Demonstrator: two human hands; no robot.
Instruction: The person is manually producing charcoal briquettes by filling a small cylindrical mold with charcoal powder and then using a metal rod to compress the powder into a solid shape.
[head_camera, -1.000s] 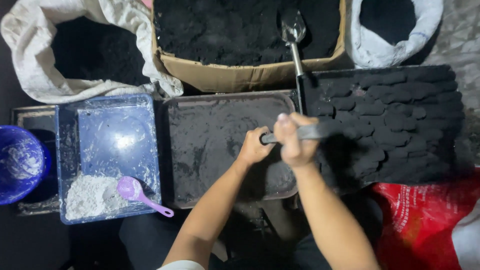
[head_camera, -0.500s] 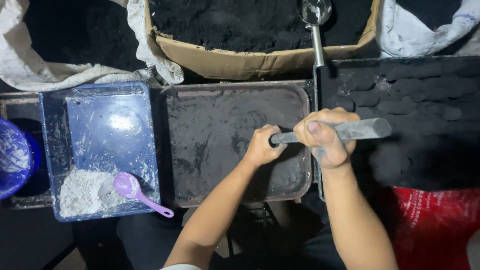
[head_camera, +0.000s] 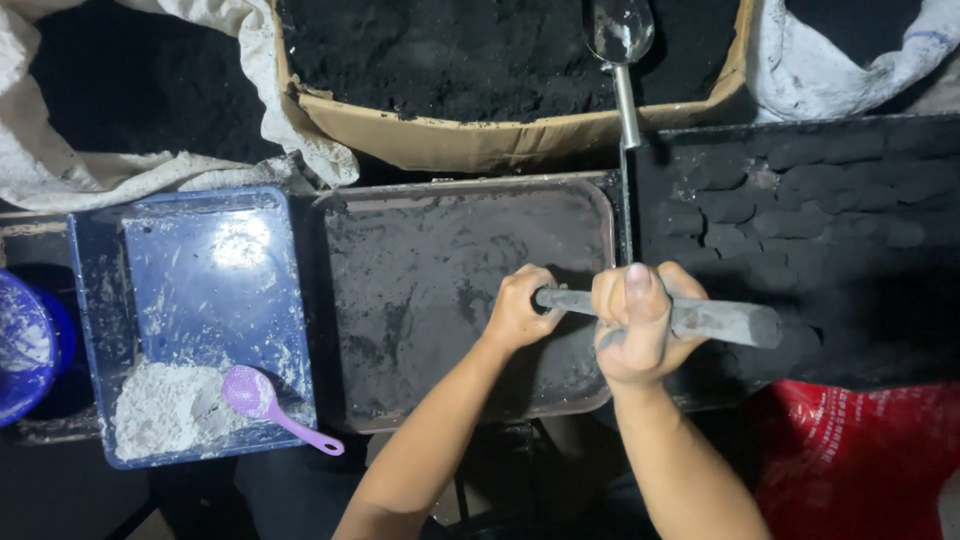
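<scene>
My left hand (head_camera: 520, 308) and my right hand (head_camera: 637, 322) both grip a grey metal tube (head_camera: 725, 322) held level over the right end of a dark, soot-smeared tray (head_camera: 430, 260). The left hand closes on the tube's left end, the right hand wraps its middle, and the tube's open right end sticks out over a black board (head_camera: 880, 330) carrying rows of dark pressed lumps (head_camera: 800, 215).
A cardboard box of black powder (head_camera: 470, 60) sits behind, with a metal scoop (head_camera: 620, 40) in it. At left a blue tray (head_camera: 200, 290) holds white powder (head_camera: 165, 405) and a purple spoon (head_camera: 265, 400). White sacks (head_camera: 60, 170) flank the box; a red bag (head_camera: 860, 460) lies at lower right.
The view has shifted and drawn closer. Both hands keep hold of the tube, which has moved slightly toward the tray's right edge and sits level.
</scene>
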